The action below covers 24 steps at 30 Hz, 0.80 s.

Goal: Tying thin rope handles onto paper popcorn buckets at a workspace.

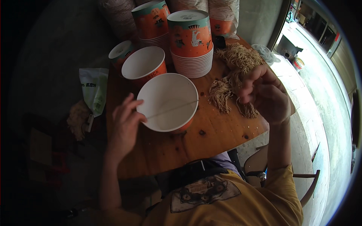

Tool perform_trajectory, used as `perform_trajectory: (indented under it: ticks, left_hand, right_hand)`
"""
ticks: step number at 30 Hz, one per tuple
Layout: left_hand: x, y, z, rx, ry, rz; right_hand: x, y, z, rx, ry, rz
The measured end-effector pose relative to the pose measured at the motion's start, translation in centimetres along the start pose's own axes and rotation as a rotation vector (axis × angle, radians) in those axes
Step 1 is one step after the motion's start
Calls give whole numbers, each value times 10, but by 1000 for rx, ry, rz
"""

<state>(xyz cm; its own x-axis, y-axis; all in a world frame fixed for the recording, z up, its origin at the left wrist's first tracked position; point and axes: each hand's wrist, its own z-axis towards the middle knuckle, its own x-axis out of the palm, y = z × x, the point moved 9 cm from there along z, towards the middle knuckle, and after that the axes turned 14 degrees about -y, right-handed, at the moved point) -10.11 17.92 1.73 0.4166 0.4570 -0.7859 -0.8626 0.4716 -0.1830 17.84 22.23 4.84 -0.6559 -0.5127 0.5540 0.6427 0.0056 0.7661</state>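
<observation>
- I've got a paper bowl near the middle of the desk: white inside, orange outside, tilted toward me with its mouth open, and one thin strand lying across the inside.
- My left hand is at the bowl's left rim, fingers spread and loosely curled, fingertips touching the edge; I can't tell if it's pinching that strand.
- My right hand is up on the right, fingers curled in and closed on a small bunch of dried noodles, hovering over the noodle pile.
- That pile is pale tan, stringy, in loose bundles spread over the desk's right side, just beside the bowl.
- Behind the bowl, a second open bowl sits touching it, same white and orange.
- Further back, a tall stack of upturned bowls, orange with a teal band, and another stack left of it.
- Off the desk's left edge, a white plastic bag hangs.
</observation>
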Motion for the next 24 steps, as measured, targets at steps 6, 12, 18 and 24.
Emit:
perform_trajectory:
  ticks: [6,12,18,24]
  left_hand:
    - [-10,49,10,-276,-179,-163]
    - [7,-95,10,-329,-198,-798]
    - [59,-102,11,-618,-220,-1312]
    - [74,-94,-8,-688,232,-937]
  right_hand:
    - [-14,-13,6,22,60,156]
    - [41,-62,12,62,65,170]
    - [66,-75,4,100,116,263]
    - [15,-76,3,-71,-92,-140]
